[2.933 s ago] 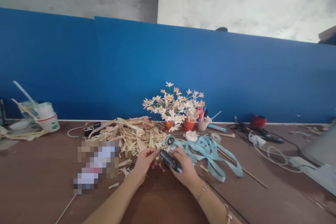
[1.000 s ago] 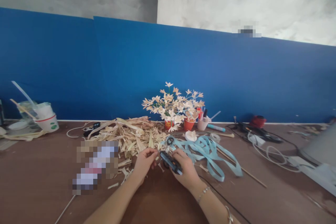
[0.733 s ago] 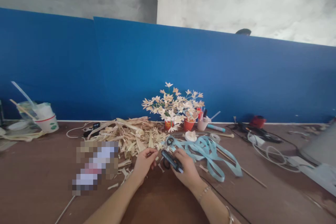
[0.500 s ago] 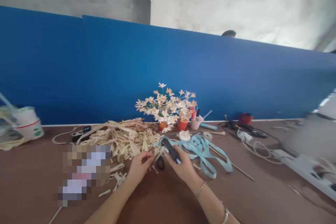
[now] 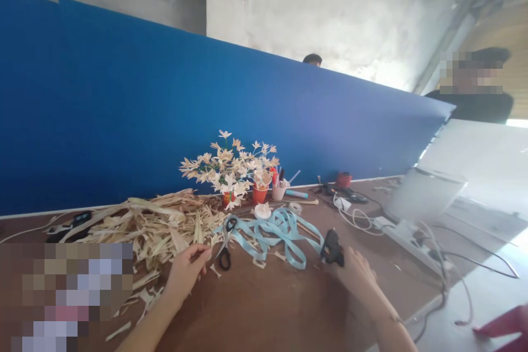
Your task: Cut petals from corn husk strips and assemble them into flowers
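My left hand (image 5: pixel 188 270) is closed in a pinch beside the corn husk pile; whatever is between its fingertips is too small to make out. Just right of it, scissors (image 5: pixel 225 258) with black handles lie on the table. My right hand (image 5: pixel 358 275), partly blurred, is around a small black glue gun (image 5: pixel 332 248), at the right end of a tangle of light blue ribbon (image 5: pixel 295 242). Behind the ribbon, pale husk flowers (image 5: pixel 231 162) stand in small red cups (image 5: pixel 260 194).
Dry corn husks (image 5: pixel 165 225) spread across the left. A white cup of pens (image 5: pixel 279 191) stands by the blue partition (image 5: pixel 165 110). Cables and a power strip (image 5: pixel 412 250) lie at the right, near a white bin (image 5: pixel 424 195). A person (image 5: pixel 474 104) is beyond the partition.
My right hand has moved away to the right with the glue gun, parting from my left hand. The scissors now show fully. The view has turned right, bringing a person into sight.
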Motion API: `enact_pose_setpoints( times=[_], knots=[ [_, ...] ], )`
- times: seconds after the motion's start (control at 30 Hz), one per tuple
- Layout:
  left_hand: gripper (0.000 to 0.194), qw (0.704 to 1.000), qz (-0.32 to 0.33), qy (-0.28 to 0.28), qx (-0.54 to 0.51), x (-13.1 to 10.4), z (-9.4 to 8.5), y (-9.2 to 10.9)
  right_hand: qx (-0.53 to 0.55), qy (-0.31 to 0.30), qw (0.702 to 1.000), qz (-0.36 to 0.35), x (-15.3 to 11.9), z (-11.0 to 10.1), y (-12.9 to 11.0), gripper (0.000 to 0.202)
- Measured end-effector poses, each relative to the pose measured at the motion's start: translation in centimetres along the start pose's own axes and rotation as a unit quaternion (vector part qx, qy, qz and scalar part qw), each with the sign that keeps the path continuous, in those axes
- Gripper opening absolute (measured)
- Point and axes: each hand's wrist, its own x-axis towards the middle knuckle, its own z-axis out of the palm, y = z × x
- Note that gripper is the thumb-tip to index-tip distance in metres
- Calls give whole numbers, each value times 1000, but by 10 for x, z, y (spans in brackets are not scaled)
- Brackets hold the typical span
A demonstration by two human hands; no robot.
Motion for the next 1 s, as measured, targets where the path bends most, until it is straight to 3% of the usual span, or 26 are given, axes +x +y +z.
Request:
enact_pose_setpoints(
  times=[0.17,0.33,0.4,0.5,0.6,0.7,0.83,1.0],
  knots=[
    [36,1000,5,17,-6,-1,-1,2,-37,-74,995,47,4,10,17,31],
    [33,999,5,29,-35,1,0,1,-97,-87,990,58,-2,-17,-10,29],
    [34,998,4,37,-54,3,1,-2,-96,-47,994,-4,-8,-28,-40,25],
    [35,996,9,46,-72,5,1,-5,3,-7,981,-195,-25,-26,-106,25],
    [35,994,17,62,-84,6,0,-7,87,-53,924,-369,-44,-3,-176,22],
    [35,992,28,83,-91,6,-2,-8,97,-63,885,-450,-55,27,-226,19],
    [37,991,32,91,-95,9,-4,-10,115,-48,870,-476,-58,52,-250,11],
    [35,990,26,102,-98,9,-3,-8,133,-56,856,-496,-56,60,-248,21]
  ],
)
